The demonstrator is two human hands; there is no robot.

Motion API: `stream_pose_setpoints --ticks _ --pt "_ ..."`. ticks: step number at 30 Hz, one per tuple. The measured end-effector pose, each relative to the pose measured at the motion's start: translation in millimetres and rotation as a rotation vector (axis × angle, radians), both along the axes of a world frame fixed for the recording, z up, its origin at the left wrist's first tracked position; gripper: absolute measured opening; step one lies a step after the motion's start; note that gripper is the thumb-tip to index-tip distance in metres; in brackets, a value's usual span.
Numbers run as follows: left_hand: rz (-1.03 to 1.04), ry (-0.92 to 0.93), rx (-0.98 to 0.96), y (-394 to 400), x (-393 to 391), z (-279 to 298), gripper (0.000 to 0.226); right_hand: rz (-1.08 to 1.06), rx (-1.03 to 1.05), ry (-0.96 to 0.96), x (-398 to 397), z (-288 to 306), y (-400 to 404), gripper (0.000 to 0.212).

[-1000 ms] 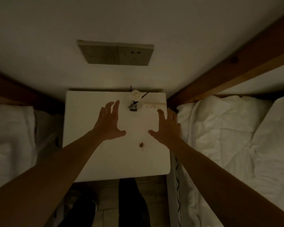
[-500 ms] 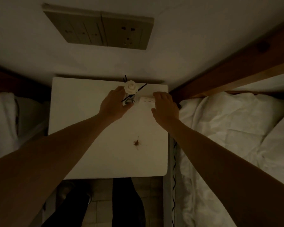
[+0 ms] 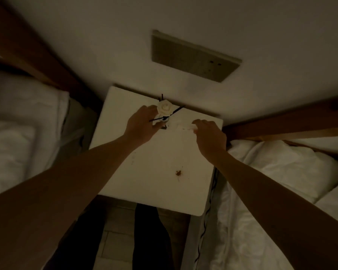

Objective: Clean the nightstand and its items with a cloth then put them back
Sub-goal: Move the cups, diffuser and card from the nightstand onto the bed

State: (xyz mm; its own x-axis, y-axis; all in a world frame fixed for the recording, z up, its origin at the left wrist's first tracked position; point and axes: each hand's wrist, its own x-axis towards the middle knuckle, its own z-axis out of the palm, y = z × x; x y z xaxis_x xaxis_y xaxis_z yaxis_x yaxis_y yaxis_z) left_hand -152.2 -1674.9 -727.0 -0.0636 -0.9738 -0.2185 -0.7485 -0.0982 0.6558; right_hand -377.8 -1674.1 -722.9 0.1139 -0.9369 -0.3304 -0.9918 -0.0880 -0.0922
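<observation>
A white nightstand (image 3: 125,156) stands between two beds, with a small brown stain (image 3: 178,173) on its top. At its back edge is a little bottle with dark sticks and a white rose (image 3: 165,108). My left hand (image 3: 142,125) is wrapped round that bottle below the rose. Right of it lies a small white packet (image 3: 185,126), and my right hand (image 3: 209,135) pinches its right end. No cloth is in view.
A bed with white bedding (image 3: 281,172) lies to the right and another bed (image 3: 21,129) to the left, each with a wooden headboard. A switch and socket panel (image 3: 193,57) is on the wall. A black cable (image 3: 207,211) hangs down the nightstand's right side.
Both hands went from hovering open over the tabletop to its back edge. The left closed round the rose bottle, the right on the white packet. The view has tilted.
</observation>
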Motion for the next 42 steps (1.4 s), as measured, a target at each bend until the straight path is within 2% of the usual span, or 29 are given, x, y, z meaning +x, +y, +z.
stream_pose_setpoints --ticks 6,11,15,21,26,32,38,42 --pt "0.222 0.052 0.078 36.5 94.2 25.2 0.045 0.175 -0.049 -0.032 80.5 26.0 -9.1 0.026" --pt "0.427 0.012 0.059 90.7 191.7 44.3 0.04 0.372 -0.055 -0.073 177.6 47.0 -3.8 0.024" --pt "0.583 -0.064 0.12 136.6 262.2 61.7 0.033 0.552 -0.052 -0.1 256.6 60.6 9.8 0.029" --pt "0.742 -0.1 0.013 229.8 351.5 87.8 0.035 0.815 0.008 -0.184 387.4 79.3 46.0 0.026" --pt "0.854 -0.128 -0.054 317.9 413.8 104.7 0.026 1.01 0.012 -0.222 488.5 91.5 96.4 0.03" --pt "1.168 -0.169 -0.064 435.3 470.4 110.3 0.029 1.267 0.006 -0.203 595.1 95.7 177.6 0.033" --pt "1.408 -0.174 0.017 528.7 498.8 95.2 0.028 1.454 0.04 -0.23 667.4 87.7 266.5 0.033" --pt "1.488 -0.13 0.029 567.0 509.0 78.9 0.027 1.542 0.082 -0.249 702.7 71.1 317.7 0.033"
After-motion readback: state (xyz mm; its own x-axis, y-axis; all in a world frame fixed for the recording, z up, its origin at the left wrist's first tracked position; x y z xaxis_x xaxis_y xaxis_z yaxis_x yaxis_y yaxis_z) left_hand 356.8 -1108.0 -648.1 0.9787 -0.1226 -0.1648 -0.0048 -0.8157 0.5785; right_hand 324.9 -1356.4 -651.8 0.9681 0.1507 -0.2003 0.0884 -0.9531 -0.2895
